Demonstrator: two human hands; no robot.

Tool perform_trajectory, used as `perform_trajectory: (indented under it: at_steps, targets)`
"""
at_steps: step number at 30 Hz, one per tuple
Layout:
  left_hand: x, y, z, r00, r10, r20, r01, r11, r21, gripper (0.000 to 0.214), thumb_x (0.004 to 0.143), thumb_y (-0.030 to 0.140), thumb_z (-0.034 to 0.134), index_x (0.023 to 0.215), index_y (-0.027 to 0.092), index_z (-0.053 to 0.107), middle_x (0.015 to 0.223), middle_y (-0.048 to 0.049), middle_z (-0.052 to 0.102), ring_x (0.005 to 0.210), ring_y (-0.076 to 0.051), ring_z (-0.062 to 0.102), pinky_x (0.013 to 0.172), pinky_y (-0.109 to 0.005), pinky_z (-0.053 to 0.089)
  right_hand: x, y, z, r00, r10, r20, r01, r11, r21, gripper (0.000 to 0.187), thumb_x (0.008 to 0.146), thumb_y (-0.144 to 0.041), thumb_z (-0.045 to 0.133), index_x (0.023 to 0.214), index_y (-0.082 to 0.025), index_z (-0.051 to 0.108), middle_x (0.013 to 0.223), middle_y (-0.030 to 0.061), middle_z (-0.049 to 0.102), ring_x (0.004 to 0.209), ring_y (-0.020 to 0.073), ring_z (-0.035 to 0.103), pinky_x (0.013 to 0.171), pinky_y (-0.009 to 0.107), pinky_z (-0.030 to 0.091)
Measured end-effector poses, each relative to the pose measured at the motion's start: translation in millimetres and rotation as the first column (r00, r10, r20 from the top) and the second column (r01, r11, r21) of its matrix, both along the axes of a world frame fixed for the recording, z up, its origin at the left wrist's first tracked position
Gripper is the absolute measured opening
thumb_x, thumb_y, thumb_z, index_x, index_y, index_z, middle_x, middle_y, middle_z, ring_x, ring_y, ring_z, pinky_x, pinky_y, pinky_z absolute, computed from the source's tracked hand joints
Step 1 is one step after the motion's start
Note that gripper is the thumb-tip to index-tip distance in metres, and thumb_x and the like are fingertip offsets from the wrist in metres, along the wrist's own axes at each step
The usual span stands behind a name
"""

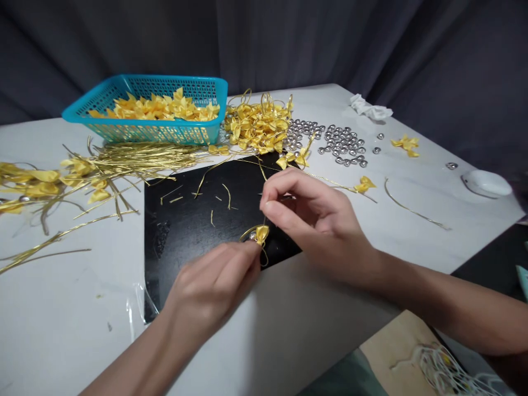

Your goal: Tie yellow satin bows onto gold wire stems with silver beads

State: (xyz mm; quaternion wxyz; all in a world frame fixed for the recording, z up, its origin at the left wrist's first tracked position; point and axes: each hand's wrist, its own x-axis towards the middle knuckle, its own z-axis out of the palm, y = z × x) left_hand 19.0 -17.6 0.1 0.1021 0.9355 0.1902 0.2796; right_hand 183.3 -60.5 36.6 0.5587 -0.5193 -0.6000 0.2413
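Note:
My left hand (214, 283) is closed, its fingertips pinching a small yellow ribbon bow (261, 234) with a gold wire loop over the black mat (185, 225). My right hand (305, 212) is just above the bow, thumb and forefinger pinched on the thin gold wire that rises from it. Short gold wire offcuts (226, 195) lie scattered on the mat.
A blue basket (144, 132) of yellow bows stands at the back left. Gold wire strands (136, 157) with bows spread left. A pile of finished bows (258, 124) and silver beads (342, 144) lie behind the mat. A white dish (487, 183) and crumpled tissue (369, 108) sit right.

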Motion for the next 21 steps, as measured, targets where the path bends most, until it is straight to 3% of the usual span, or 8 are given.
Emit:
perform_trajectory:
  at_steps: [5, 9, 16, 21]
  targets:
    - [1.6, -0.2, -0.5, 0.998, 0.052, 0.047, -0.053, 0.999, 0.005, 0.016, 0.084, 0.011, 0.053, 0.088, 0.020, 0.065, 0.074, -0.0010, 0.072, 0.063, -0.015, 0.068, 0.058, -0.021, 0.049, 1.7, -1.8, 9.6, 0.995, -0.003, -0.099, -0.006, 0.996, -0.087, 0.007, 0.085, -0.014, 0.052, 0.080, -0.018, 0.050, 0.076, -0.0015, 0.054, 0.064, 0.0059, 0.055, 0.061, 0.017, 0.050]
    - [1.6, 1.2, 0.1, 0.997, 0.040, 0.061, -0.039, 0.999, -0.015, 0.017, 0.083, 0.010, 0.054, 0.090, 0.020, 0.065, 0.076, -0.0009, 0.072, 0.064, -0.015, 0.067, 0.060, -0.022, 0.049, 1.6, -1.5, 15.3, 0.991, -0.037, -0.132, 0.027, 0.997, -0.072, 0.010, 0.086, -0.012, 0.053, 0.077, -0.018, 0.050, 0.073, -0.0025, 0.054, 0.060, 0.0045, 0.057, 0.058, 0.015, 0.051]
    - [3.1, 5.2, -1.6, 0.998, 0.021, 0.063, -0.023, 0.999, 0.026, 0.015, 0.083, 0.010, 0.054, 0.091, 0.017, 0.064, 0.076, -0.0019, 0.073, 0.062, -0.014, 0.067, 0.061, -0.021, 0.051, 8.0, -3.4, 21.6, 0.926, -0.020, -0.378, -0.003, 0.998, -0.061, 0.007, 0.085, -0.015, 0.057, 0.078, -0.017, 0.057, 0.075, -0.0026, 0.056, 0.060, 0.0042, 0.058, 0.060, 0.014, 0.055]
    - [2.2, 7.5, -2.2, 0.999, 0.019, 0.047, -0.020, 0.999, 0.026, 0.017, 0.083, 0.011, 0.053, 0.093, 0.018, 0.065, 0.078, -0.0031, 0.073, 0.061, -0.015, 0.067, 0.059, -0.023, 0.052, 10.5, -8.0, 33.1, 0.932, -0.079, -0.355, 0.056, 0.996, -0.075, 0.014, 0.088, -0.014, 0.052, 0.075, -0.019, 0.057, 0.074, -0.0030, 0.055, 0.063, 0.0060, 0.061, 0.061, 0.016, 0.055]
